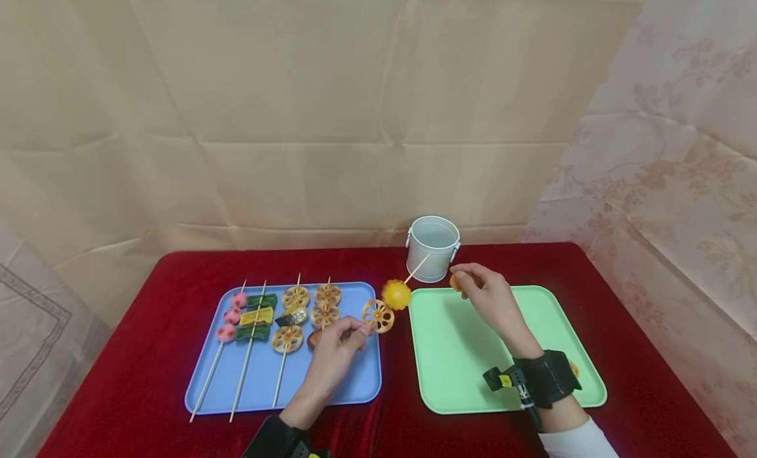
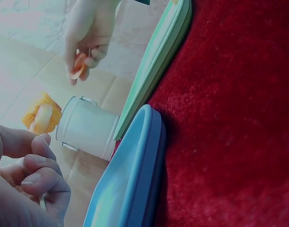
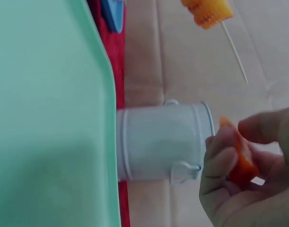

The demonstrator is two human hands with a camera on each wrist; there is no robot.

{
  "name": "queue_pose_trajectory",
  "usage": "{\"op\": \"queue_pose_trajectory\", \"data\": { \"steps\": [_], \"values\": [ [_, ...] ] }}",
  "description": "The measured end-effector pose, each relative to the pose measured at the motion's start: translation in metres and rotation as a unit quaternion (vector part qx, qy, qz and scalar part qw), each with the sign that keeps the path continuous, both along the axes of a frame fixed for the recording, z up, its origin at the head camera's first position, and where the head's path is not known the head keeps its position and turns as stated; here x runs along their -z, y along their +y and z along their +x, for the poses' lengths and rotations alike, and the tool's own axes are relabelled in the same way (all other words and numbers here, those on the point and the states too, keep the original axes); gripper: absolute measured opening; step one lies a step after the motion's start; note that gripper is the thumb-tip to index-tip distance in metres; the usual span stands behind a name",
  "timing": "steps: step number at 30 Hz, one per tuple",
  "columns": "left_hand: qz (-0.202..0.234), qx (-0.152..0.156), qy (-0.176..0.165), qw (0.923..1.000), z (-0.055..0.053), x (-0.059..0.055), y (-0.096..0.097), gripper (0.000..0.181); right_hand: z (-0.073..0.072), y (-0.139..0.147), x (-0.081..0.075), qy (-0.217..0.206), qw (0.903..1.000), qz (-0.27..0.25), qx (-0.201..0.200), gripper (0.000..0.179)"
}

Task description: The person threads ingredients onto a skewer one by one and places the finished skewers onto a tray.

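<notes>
My left hand (image 1: 332,361) pinches a bamboo skewer (image 1: 418,267) that slants up to the right, its bare pointed end uppermost. A yellow corn piece (image 1: 396,294) is threaded on it, with a lotus root slice (image 1: 378,317) below, close by the fingertips. In the left wrist view the fingers curl round the stick. My right hand (image 1: 489,301) is raised over the back of the green tray (image 1: 455,379), to the right of the skewer's tip. Its thumb and fingers grip a small curved orange food piece (image 3: 242,165), partly hidden by the fingers.
On the left, a blue tray (image 1: 369,379) bears several loaded skewers, some with sticks overhanging its front edge. A pale metal bucket (image 1: 434,259) with side handles stands behind the trays. Another orange piece (image 1: 574,368) lies in the green tray, partly behind the right wrist strap.
</notes>
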State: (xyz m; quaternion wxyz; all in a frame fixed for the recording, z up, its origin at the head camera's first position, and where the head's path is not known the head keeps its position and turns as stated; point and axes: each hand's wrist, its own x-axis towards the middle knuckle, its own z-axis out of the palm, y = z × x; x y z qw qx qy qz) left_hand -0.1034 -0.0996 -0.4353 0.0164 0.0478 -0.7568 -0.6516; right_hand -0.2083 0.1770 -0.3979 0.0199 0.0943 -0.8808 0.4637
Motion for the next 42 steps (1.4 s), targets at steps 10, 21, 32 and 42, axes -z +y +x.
{"op": "queue_pose_trajectory", "data": {
  "steps": [10,21,32,42],
  "values": [
    [0.000,0.000,0.003,1.0000,0.0000,-0.0010,0.0012,0.015,-0.0002,-0.0061,0.0021,-0.031,0.9982,-0.047,-0.021,0.038],
    [-0.012,0.004,0.008,0.9999,0.0012,0.0007,-0.0010,0.016,0.0009,-0.0041,0.0019,-0.046,0.9963,-0.065,0.033,0.044],
    [-0.036,0.026,0.009,0.9990,0.0006,-0.0002,-0.0004,0.015,0.0000,-0.0012,0.0044,-0.092,0.9738,-0.193,0.076,0.048],
    [-0.083,0.063,0.026,0.9942,0.0011,0.0020,-0.0003,0.016,-0.0014,-0.0009,0.0049,-0.134,0.9507,-0.266,0.087,0.046]
  ]
}}
